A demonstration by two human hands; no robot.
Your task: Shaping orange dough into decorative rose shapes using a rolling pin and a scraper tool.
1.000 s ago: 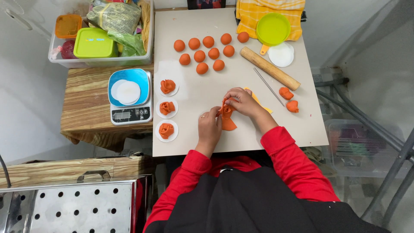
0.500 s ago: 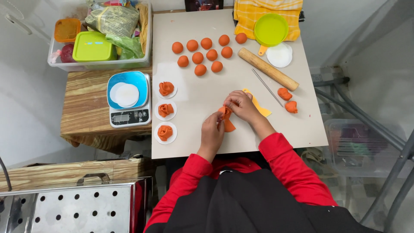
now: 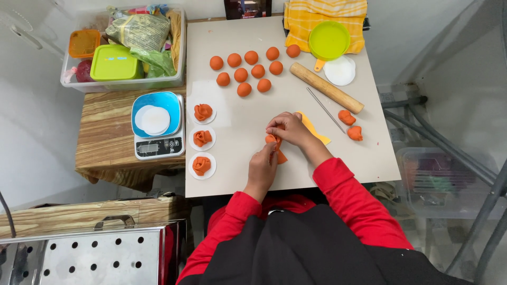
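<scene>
Left hand [image 3: 262, 164] and right hand [image 3: 285, 128] pinch one thing — orange dough piece [image 3: 274, 144].

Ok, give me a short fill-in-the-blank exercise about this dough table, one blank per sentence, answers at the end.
1. Both hands, left hand and right hand, pinch a piece of ____ dough.
2. The number of shaped pieces on white paper rounds beside the scale is ____.
3. The number of dough balls at the far end of the table is ____.
4. The rolling pin is made of ____.

Missing words: orange; three; nine; wood
</scene>
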